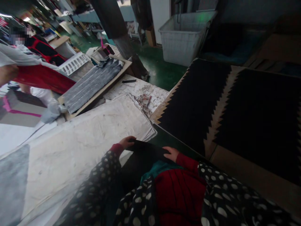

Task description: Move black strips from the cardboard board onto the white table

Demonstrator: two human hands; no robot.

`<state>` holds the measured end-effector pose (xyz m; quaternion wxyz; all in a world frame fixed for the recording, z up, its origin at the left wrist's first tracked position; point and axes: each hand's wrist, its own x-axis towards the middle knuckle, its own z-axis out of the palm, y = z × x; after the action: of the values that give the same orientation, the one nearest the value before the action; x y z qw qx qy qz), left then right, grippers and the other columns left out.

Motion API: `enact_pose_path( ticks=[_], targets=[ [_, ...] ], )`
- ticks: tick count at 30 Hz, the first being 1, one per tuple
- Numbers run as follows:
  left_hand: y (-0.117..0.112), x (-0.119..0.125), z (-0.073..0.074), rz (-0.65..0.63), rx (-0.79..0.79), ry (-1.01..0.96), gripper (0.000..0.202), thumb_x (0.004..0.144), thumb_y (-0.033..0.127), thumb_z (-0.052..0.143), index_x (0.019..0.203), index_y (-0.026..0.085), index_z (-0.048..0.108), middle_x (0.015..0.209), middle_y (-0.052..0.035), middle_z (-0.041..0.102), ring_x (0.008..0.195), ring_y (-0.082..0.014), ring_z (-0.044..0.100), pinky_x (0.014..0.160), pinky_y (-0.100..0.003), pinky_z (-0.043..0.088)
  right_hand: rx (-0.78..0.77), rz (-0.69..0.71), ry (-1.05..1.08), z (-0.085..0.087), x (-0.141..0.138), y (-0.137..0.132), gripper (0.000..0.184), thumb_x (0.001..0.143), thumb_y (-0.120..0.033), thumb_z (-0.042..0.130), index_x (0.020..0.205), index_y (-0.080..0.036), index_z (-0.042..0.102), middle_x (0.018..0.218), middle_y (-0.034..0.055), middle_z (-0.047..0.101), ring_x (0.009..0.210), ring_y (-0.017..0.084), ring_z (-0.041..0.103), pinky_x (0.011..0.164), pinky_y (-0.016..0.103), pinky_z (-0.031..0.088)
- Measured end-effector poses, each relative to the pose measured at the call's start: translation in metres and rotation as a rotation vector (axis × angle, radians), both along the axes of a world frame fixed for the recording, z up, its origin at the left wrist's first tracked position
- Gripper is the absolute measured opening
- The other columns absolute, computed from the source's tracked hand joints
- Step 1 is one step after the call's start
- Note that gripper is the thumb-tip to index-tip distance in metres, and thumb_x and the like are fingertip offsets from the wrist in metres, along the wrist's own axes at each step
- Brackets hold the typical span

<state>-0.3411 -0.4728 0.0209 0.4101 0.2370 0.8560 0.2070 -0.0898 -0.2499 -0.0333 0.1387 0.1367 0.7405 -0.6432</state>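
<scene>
Close to my body, a black strip of material (pixel 148 148) stretches between my two hands. My left hand (pixel 127 142) is closed on its left end, beside the edge of a padded cream cloth (pixel 89 131). The strip's right end is in my right hand (pixel 171 153), fingers bent over its upper edge. Below it, dark material hangs over my lap, and I cannot tell whether both are one piece. To the right, flat black zigzag-edged pieces (pixel 188 94) lie in overlapping layers on a brown board (pixel 237 157).
A grey-white plastic bin (pixel 181 47) stands on the green floor beyond the boards. At the left, a person's arm (pixel 8 73) is near a grey box (pixel 25 108) with pink ribbon. A board with grey streaked material (pixel 94 83) and scraps (pixel 144 102) lie ahead.
</scene>
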Motion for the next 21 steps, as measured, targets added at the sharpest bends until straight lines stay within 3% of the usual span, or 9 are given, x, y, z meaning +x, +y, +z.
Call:
enact_pose_path(
  ticks=[3, 5, 7, 9, 11, 14, 18, 21],
  targets=[
    [-0.047, -0.068, 0.025, 0.023, -0.111, 0.132, 0.045, 0.059, 0.038, 0.051, 0.1, 0.019, 0.055, 0.087, -0.0006, 0.061, 0.082, -0.0192, 0.056, 0.077, -0.031, 0.045, 0.034, 0.014, 0.095, 0.005, -0.034, -0.017, 0.041, 0.08, -0.017, 0.049, 0.12, -0.014, 0.04, 0.1, 0.0065, 0.056, 0.086, 0.014, 0.056, 0.075, 0.033, 0.047],
    [-0.073, -0.109, 0.035, 0.041, -0.219, 0.254, 0.042, 0.056, 0.032, 0.052, 0.095, 0.019, 0.058, 0.09, -0.0029, 0.06, 0.089, -0.0239, 0.055, 0.08, -0.036, 0.044, 0.125, -0.001, 0.151, 0.01, -0.041, -0.014, 0.042, 0.077, -0.013, 0.05, 0.118, -0.014, 0.042, 0.101, 0.0067, 0.056, 0.087, 0.014, 0.055, 0.076, 0.033, 0.046],
    [-0.089, -0.135, 0.032, 0.069, -0.326, 0.402, 0.045, 0.052, 0.026, 0.053, 0.096, 0.019, 0.059, 0.106, -0.0078, 0.053, 0.104, -0.0323, 0.046, 0.087, -0.045, 0.038, 0.264, -0.039, 0.198, 0.016, -0.037, 0.0, 0.039, 0.073, -0.012, 0.05, 0.112, -0.014, 0.049, 0.104, 0.0077, 0.055, 0.094, 0.017, 0.051, 0.082, 0.036, 0.042],
    [-0.091, -0.142, 0.014, 0.076, -0.394, 0.501, 0.046, 0.054, 0.022, 0.052, 0.099, 0.02, 0.058, 0.118, -0.01, 0.045, 0.113, -0.0345, 0.037, 0.091, -0.048, 0.032, 0.419, -0.108, 0.219, 0.021, -0.024, 0.024, 0.034, 0.072, -0.016, 0.049, 0.106, -0.015, 0.054, 0.104, 0.0088, 0.054, 0.098, 0.02, 0.047, 0.088, 0.039, 0.037],
    [-0.085, -0.136, -0.01, 0.05, -0.435, 0.508, 0.038, 0.055, 0.02, 0.052, 0.093, 0.019, 0.061, 0.112, -0.0108, 0.05, 0.108, -0.0299, 0.044, 0.089, -0.041, 0.036, 0.561, -0.211, 0.194, 0.023, -0.004, 0.053, 0.031, 0.074, -0.024, 0.045, 0.101, -0.014, 0.057, 0.099, 0.0105, 0.055, 0.093, 0.022, 0.047, 0.086, 0.04, 0.035],
    [-0.069, -0.119, -0.036, -0.001, -0.498, 0.454, 0.021, 0.054, 0.018, 0.054, 0.073, 0.016, 0.061, 0.084, -0.0097, 0.059, 0.085, -0.0252, 0.056, 0.076, -0.035, 0.045, 0.719, -0.39, 0.083, 0.02, 0.041, 0.099, 0.033, 0.073, -0.034, 0.045, 0.094, -0.012, 0.057, 0.087, 0.0116, 0.054, 0.082, 0.023, 0.047, 0.078, 0.041, 0.036],
    [-0.024, -0.099, -0.04, -0.051, -0.475, 0.501, 0.02, 0.059, 0.02, 0.051, 0.077, 0.014, 0.06, 0.084, -0.0131, 0.058, 0.08, -0.0278, 0.057, 0.072, -0.041, 0.045, 0.78, -0.585, -0.119, 0.011, 0.103, 0.132, 0.035, 0.063, -0.044, 0.052, 0.081, -0.014, 0.056, 0.074, 0.0081, 0.05, 0.071, 0.021, 0.046, 0.068, 0.038, 0.037],
    [0.043, -0.066, -0.037, -0.131, -0.276, 0.523, 0.029, 0.071, 0.026, 0.044, 0.095, 0.015, 0.055, 0.094, -0.0106, 0.056, 0.08, -0.0187, 0.057, 0.075, -0.031, 0.045, 0.692, -0.673, -0.248, 0.003, 0.126, 0.129, 0.036, 0.059, -0.044, 0.057, 0.08, -0.015, 0.054, 0.065, 0.0026, 0.047, 0.064, 0.017, 0.045, 0.062, 0.033, 0.037]
  ],
)
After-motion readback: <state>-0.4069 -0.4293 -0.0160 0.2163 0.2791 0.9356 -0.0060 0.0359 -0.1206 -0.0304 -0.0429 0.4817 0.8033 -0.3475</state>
